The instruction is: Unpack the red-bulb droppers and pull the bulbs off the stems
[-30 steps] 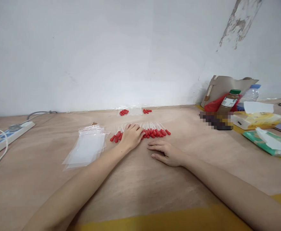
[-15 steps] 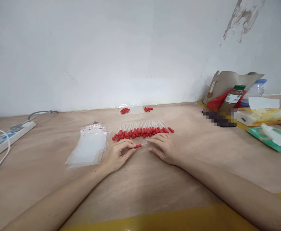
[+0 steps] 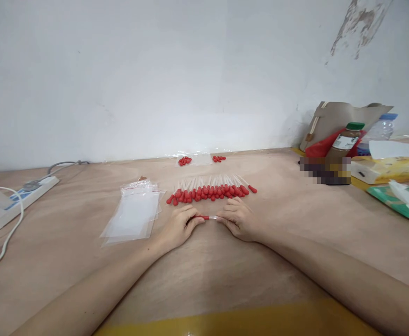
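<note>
A dropper point(image 3: 208, 217) with a red rubber bulb and a clear tube lies across between my two hands, just above the wooden table point(image 3: 204, 275). My left hand point(image 3: 179, 226) pinches its red bulb end. My right hand point(image 3: 238, 218) pinches the clear tube end. Just beyond my hands lies a row of several like droppers point(image 3: 211, 190), red bulbs toward me. A stack of clear zip bags point(image 3: 134, 212) lies left of my left hand.
Two small piles of red bulbs point(image 3: 185, 161) on clear plastic sit near the wall. A white power strip point(image 3: 18, 198) and cables lie far left. Far right hold a beige bag point(image 3: 344, 119), a jar point(image 3: 344, 142), a water bottle point(image 3: 382, 128) and tissue packs point(image 3: 389, 170).
My left hand left the row with one dropper and drew it toward me. My right hand closed on its clear end. Both hands now hold it.
</note>
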Action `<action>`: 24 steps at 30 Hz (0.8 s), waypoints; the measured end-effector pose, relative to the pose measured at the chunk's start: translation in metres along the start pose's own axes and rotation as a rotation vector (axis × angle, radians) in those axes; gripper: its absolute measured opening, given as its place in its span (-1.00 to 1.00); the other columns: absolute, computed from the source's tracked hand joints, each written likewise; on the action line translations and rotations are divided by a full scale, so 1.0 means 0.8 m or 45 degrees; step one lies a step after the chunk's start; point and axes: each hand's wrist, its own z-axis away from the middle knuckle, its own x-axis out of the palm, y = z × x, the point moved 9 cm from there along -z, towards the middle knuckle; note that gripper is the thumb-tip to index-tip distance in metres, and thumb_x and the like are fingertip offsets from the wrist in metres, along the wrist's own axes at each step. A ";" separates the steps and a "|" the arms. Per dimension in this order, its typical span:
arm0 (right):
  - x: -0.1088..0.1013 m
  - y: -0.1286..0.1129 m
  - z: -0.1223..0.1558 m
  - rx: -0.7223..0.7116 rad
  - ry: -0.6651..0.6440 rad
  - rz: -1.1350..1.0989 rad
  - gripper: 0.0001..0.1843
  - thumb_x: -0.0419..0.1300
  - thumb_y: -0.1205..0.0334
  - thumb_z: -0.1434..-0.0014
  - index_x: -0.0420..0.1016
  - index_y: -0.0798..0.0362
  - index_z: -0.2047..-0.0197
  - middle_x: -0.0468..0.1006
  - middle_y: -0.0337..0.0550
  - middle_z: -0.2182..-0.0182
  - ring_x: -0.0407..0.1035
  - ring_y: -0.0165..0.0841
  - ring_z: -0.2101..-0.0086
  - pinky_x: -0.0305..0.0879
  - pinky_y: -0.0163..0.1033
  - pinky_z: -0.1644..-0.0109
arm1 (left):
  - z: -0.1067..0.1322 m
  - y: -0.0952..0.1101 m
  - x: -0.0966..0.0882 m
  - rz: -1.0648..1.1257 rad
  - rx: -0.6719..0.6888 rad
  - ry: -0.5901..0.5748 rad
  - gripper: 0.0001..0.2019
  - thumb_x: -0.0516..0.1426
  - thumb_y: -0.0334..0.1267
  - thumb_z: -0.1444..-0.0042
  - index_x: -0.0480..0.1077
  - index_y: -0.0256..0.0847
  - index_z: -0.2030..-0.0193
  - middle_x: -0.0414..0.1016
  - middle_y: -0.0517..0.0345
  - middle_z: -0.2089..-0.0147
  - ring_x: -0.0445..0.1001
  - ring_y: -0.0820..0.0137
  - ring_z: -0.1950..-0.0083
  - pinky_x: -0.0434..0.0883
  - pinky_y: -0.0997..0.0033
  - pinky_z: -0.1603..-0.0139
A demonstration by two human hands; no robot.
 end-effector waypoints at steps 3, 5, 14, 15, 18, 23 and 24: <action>-0.001 -0.002 0.001 -0.017 0.007 -0.011 -0.70 -0.02 0.20 -0.23 0.44 0.06 0.44 0.35 -0.19 0.59 0.14 -0.39 0.44 0.02 -0.24 0.30 | 0.000 0.003 -0.001 0.002 0.007 -0.002 -0.75 -0.03 -0.22 -0.21 0.41 -0.23 0.36 0.40 0.13 0.38 0.36 0.42 0.34 0.30 0.42 0.31; 0.000 -0.004 0.000 -0.022 -0.001 -0.023 -0.70 -0.02 0.21 -0.23 0.43 0.06 0.45 0.35 -0.20 0.60 0.14 -0.39 0.44 0.01 -0.24 0.30 | 0.000 0.005 -0.002 0.003 0.019 0.002 -0.76 -0.04 -0.23 -0.20 0.39 -0.23 0.38 0.40 0.14 0.39 0.36 0.42 0.35 0.29 0.43 0.33; -0.016 0.019 0.016 0.056 0.014 -0.047 -0.68 -0.05 0.22 -0.24 0.47 0.06 0.42 0.39 -0.19 0.59 0.18 -0.41 0.49 0.11 -0.24 0.33 | 0.013 -0.021 -0.018 0.069 -0.102 0.053 -0.77 -0.02 -0.22 -0.19 0.38 -0.22 0.41 0.41 0.16 0.42 0.37 0.43 0.38 0.31 0.43 0.33; -0.021 0.024 0.019 0.085 0.043 -0.050 -0.70 -0.04 0.21 -0.23 0.49 0.06 0.36 0.41 -0.19 0.58 0.19 -0.41 0.49 0.13 -0.25 0.34 | 0.015 -0.026 -0.022 0.082 -0.136 0.081 -0.77 -0.01 -0.21 -0.18 0.39 -0.21 0.39 0.41 0.16 0.40 0.38 0.42 0.37 0.32 0.42 0.34; -0.038 0.032 0.021 0.161 0.192 -0.069 -0.75 0.00 0.22 -0.22 0.48 0.03 0.20 0.45 -0.19 0.54 0.25 -0.41 0.49 0.17 -0.27 0.37 | 0.022 -0.036 -0.035 0.073 -0.197 0.214 -0.78 0.00 -0.17 -0.17 0.43 -0.19 0.25 0.42 0.11 0.27 0.39 0.39 0.27 0.35 0.40 0.30; -0.039 0.032 0.014 0.259 0.243 0.024 -0.82 -0.01 0.29 -0.17 0.41 0.08 0.31 0.44 -0.16 0.53 0.27 -0.38 0.48 0.19 -0.26 0.37 | 0.026 -0.029 -0.047 -0.118 -0.130 0.384 -0.71 -0.06 -0.27 -0.19 0.37 -0.20 0.04 0.32 0.05 0.18 0.37 0.38 0.20 0.37 0.35 0.19; -0.035 0.030 0.012 0.245 0.206 0.078 -0.83 -0.01 0.31 -0.15 0.39 0.08 0.36 0.41 -0.15 0.55 0.25 -0.37 0.49 0.17 -0.25 0.38 | 0.026 -0.027 -0.047 -0.143 -0.110 0.393 -0.71 -0.07 -0.28 -0.19 0.34 -0.20 0.00 0.32 0.05 0.18 0.37 0.39 0.20 0.37 0.36 0.19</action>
